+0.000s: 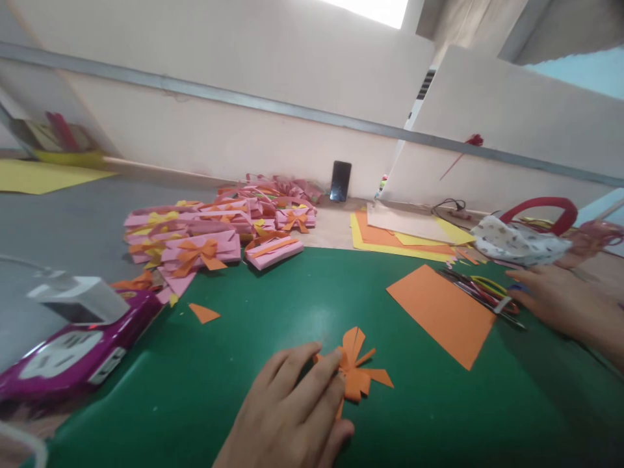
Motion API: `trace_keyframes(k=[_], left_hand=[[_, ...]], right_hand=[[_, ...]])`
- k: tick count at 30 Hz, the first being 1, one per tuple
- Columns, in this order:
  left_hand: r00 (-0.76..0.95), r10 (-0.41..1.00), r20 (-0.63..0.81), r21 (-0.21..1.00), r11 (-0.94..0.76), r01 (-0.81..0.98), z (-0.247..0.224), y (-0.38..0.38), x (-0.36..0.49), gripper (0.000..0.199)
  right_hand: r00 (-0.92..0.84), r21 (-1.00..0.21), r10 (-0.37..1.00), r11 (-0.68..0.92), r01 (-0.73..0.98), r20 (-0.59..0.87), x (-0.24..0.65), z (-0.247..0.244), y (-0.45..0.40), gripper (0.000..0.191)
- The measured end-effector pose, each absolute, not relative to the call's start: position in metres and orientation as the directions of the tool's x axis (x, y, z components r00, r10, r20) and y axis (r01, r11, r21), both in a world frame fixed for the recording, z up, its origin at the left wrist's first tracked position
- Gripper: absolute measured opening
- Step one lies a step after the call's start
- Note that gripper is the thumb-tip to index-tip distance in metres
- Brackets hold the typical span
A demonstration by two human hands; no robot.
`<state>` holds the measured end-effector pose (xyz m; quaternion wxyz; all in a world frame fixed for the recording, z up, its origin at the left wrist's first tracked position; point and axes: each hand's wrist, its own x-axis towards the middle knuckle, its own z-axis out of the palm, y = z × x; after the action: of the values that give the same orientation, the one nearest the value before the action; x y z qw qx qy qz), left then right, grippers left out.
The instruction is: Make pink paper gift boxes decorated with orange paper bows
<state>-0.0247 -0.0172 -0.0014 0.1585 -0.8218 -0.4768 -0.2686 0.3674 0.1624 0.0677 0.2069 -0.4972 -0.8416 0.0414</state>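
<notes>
My left hand (299, 403) lies on the green mat with its fingers stretched out, their tips resting on orange paper cut-outs (358, 377) shaped like bow loops and tails. Part of the cut-outs is hidden under the fingers. At the right, my right hand (565, 309) is beside a bundle of scissors and slim tools (480, 289). A small dark blue thing (519, 286) shows between its thumb and forefinger; its kind is unclear. Between the hands is an orange paper sheet (443, 315), flat on the mat.
Pink paper bags with bows (209, 250) are heaped at the back left. A purple power strip (73, 354) with a white charger (80, 299) is at the left edge. Coloured sheets (404, 234), a phone (340, 181) and a white patterned pouch (517, 240) are at the back.
</notes>
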Motion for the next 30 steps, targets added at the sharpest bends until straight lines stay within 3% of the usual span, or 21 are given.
trace_keyframes(k=[1,2,6,14,18,24,26,30], left_hand=[[0.407,0.698,0.59,-0.011,-0.497,0.868,-0.001,-0.017,-0.024,0.021],[0.411,0.694,0.592,-0.018,-0.498,0.867,0.0,-0.017,-0.024,0.021],[0.423,0.685,0.593,-0.035,-0.503,0.864,0.0,-0.019,-0.023,0.023],[0.364,0.741,0.564,0.053,-0.472,0.88,-0.003,-0.023,-0.023,0.022],[0.339,0.753,0.565,0.094,-0.466,0.88,-0.002,-0.023,-0.021,0.021],[0.335,0.757,0.56,0.119,-0.475,0.872,-0.006,-0.025,-0.02,0.021],[0.326,0.756,0.567,0.127,-0.471,0.873,-0.006,-0.025,-0.02,0.021],[0.311,0.767,0.56,0.151,-0.464,0.873,-0.006,-0.025,-0.019,0.021]], right_hand=[[-0.431,-0.164,0.84,0.5,0.85,0.329,0.334,0.074,0.155,0.011],[-0.501,-0.137,0.825,0.545,0.827,0.262,0.299,0.079,0.147,0.014],[-0.789,-0.31,0.605,0.734,0.605,-0.108,0.177,0.086,0.12,0.016],[-0.794,-0.274,0.502,0.756,0.595,-0.342,0.128,0.067,0.113,0.01],[-0.807,-0.253,0.483,0.779,0.573,-0.34,0.128,0.067,0.11,0.009],[-0.841,-0.169,0.512,0.826,0.538,-0.172,0.128,0.066,0.1,0.019],[-0.826,-0.245,0.547,0.79,0.562,-0.136,0.13,0.067,0.097,0.029],[-0.802,-0.511,0.592,0.665,0.545,-0.084,0.134,0.067,0.091,0.037]])
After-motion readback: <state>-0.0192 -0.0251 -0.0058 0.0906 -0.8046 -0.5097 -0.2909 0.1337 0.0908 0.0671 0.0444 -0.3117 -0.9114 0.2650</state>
